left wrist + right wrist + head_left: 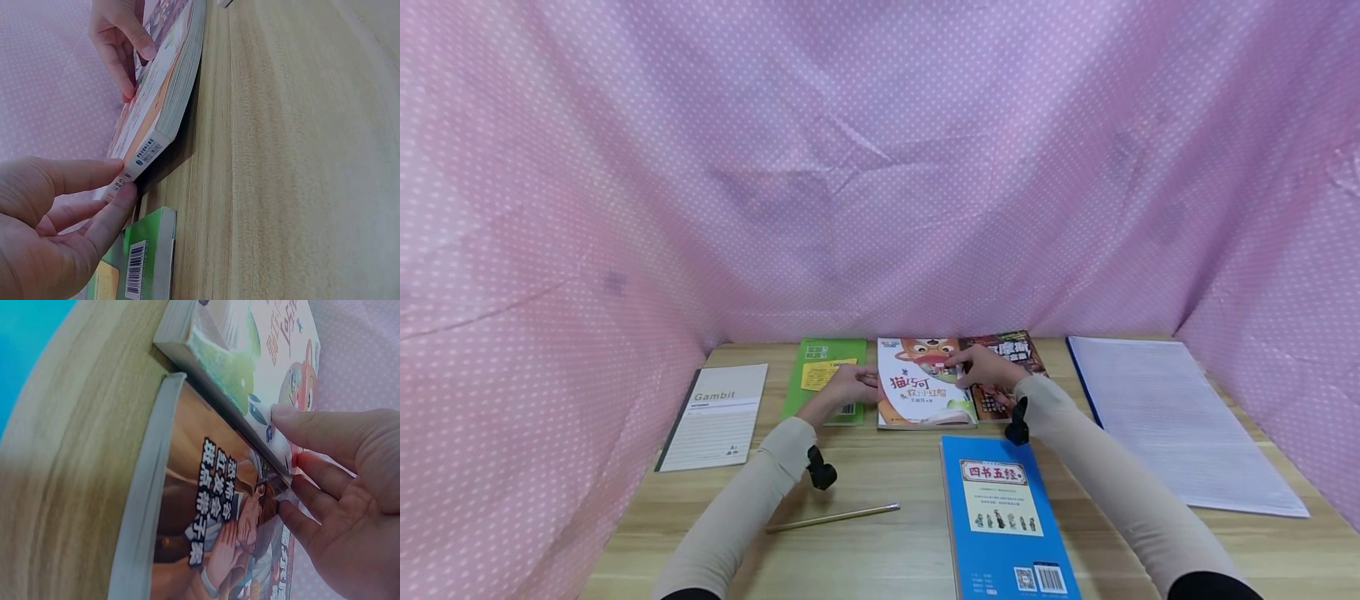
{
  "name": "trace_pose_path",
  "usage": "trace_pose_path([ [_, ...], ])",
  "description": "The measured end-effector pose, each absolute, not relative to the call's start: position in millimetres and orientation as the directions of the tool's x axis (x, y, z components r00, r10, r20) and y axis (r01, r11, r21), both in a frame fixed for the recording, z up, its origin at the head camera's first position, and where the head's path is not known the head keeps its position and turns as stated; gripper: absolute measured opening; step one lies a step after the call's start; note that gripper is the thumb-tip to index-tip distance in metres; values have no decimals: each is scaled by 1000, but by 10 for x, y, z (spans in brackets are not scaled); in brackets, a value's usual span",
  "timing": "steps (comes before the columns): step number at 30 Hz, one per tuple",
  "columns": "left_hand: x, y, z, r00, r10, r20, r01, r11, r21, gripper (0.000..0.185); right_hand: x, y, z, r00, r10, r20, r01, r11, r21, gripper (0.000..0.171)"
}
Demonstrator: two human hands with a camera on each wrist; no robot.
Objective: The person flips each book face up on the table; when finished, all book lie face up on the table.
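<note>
A white and orange cartoon-cover book (921,387) lies at the back middle of the wooden table (880,558). My left hand (867,384) pinches its left spine edge between thumb and forefinger (122,181). My right hand (961,367) grips the book's right edge, thumb on the cover and fingers under the edge (284,447). In the left wrist view the book (165,94) looks slightly raised off the wood, with the right hand (119,44) at its far side. A brown-cover book (206,519) lies directly under my right fingers.
A green book (823,375) lies left of the cartoon book, and a Gambit notepad (715,417) further left. A blue book (1003,517) and a pencil (833,517) lie near the front. White sheets (1180,417) lie at right. Pink dotted cloth (880,167) walls three sides.
</note>
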State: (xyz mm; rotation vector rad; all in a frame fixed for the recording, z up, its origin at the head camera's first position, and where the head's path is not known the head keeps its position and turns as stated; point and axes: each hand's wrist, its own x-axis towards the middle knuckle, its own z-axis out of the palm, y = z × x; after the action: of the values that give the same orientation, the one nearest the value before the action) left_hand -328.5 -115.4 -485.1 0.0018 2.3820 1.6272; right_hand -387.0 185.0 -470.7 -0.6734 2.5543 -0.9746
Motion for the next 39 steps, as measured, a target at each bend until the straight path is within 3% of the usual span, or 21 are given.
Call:
trace_pose_path([
  [24, -3196, -1109, -4813, -988, 105, -115, -49, 490, 870, 50, -3778, 1810, -4601, -844, -519, -132, -309, 673, -672, 47],
  [39, -3147, -1095, -4830, -989, 116, -91, -21, 497, 868, 51, -3778, 1823, -4624, -842, -525, -124, -321, 672, -668, 47],
])
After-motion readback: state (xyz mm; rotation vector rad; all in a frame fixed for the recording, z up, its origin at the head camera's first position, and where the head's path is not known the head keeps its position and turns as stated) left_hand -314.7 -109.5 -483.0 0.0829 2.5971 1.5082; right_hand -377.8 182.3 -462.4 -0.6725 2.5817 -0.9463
